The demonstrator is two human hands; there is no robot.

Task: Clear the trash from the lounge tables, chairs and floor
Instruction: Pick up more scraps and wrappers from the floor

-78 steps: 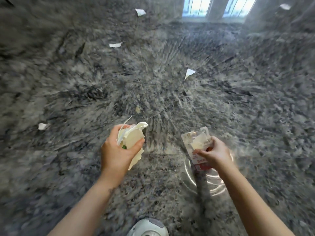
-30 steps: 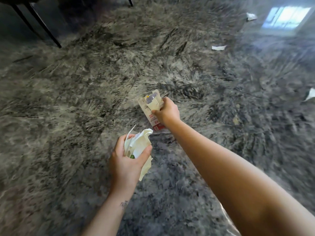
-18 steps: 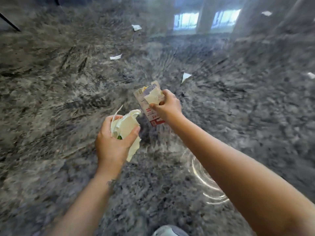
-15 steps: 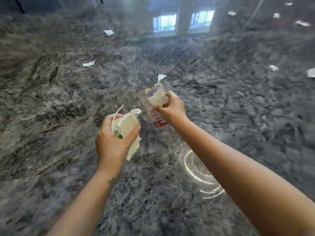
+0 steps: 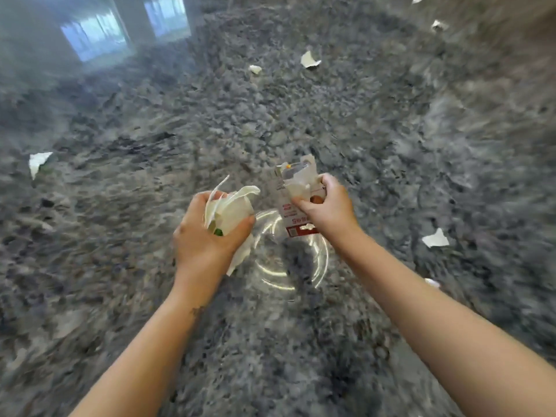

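Observation:
My left hand (image 5: 204, 239) grips a bundle of crumpled white paper (image 5: 231, 209) with a green bit showing at its base. My right hand (image 5: 328, 209) holds a flattened white carton with red print (image 5: 293, 194), pinched together with a smaller scrap. Both hands hover close together above a glossy grey speckled stone floor (image 5: 150, 281). Loose white paper scraps lie on it: one at the left (image 5: 37, 162), one at the right (image 5: 435, 239), two farther off (image 5: 310, 60) (image 5: 255, 69), and more in the top right corner (image 5: 437, 25).
Windows are mirrored in the polished floor at the top left (image 5: 93, 34). A ring-shaped glare (image 5: 288, 254) shines on the floor just below my hands. A further small white scrap (image 5: 432, 282) shows beside my right forearm.
The view has swung right, so the window reflection now sits top left and other scraps show. My hands have come closer together; each still holds its trash.

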